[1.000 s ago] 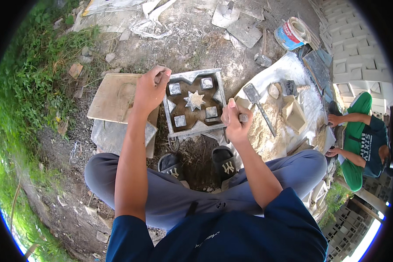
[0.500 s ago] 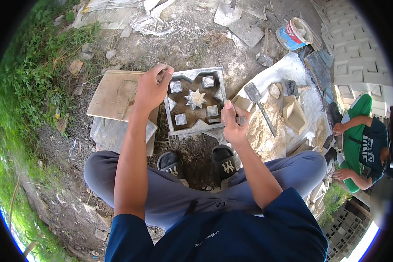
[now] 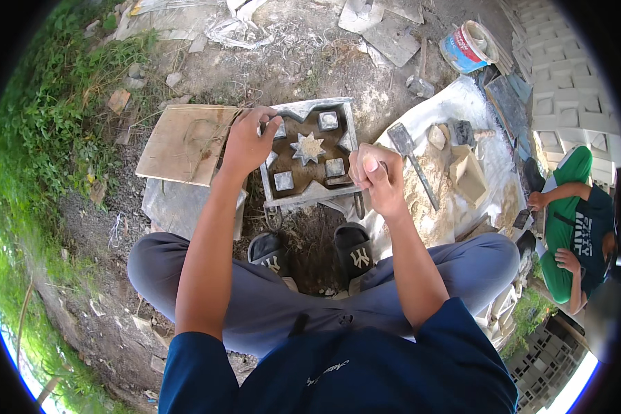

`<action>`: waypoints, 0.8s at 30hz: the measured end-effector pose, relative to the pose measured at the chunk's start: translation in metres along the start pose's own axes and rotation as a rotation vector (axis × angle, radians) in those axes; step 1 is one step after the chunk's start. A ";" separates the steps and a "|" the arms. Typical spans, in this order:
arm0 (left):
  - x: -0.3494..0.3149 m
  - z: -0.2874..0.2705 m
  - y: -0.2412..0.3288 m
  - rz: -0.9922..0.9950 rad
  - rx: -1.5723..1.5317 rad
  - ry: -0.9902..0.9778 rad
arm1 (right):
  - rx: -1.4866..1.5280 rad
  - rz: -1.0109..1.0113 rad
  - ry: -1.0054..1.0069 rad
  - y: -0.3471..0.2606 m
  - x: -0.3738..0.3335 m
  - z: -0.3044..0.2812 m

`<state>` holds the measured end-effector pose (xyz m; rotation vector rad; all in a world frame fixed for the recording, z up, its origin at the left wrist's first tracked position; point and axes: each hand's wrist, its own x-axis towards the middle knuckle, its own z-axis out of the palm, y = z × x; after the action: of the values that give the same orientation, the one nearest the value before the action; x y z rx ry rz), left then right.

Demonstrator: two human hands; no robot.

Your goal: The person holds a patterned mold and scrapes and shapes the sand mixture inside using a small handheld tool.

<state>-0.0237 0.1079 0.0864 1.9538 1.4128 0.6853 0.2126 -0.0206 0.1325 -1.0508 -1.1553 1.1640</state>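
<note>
The grey, star-centred square mould (image 3: 315, 194) lies open side up.

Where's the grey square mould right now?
In the head view, the grey square mould lies just above centre, between the left hand and right hand, beyond the black sandals.

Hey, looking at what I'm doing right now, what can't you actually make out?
All in the head view:
- What, if anything, is inside the closed right hand: the hand itself covers it.
- Part of the mold's upper-left square block: the left hand is in front.
- The co-worker's head: cut off by the dark right rim.
- Single leaves in the far-left foliage: blurred.
</note>
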 end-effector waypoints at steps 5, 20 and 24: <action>-0.058 0.057 -0.036 0.122 0.258 0.152 | 0.131 0.010 -0.133 -0.009 0.003 -0.013; -0.089 0.086 -0.019 -0.618 0.069 0.252 | 0.114 -0.278 0.043 -0.019 -0.045 0.014; -0.088 0.088 -0.009 -0.697 0.170 0.239 | -0.020 -0.269 -0.052 -0.006 -0.045 0.009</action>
<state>0.0080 0.0097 0.0161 1.3617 2.1938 0.4815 0.2027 -0.0656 0.1351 -0.8538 -1.3075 0.9734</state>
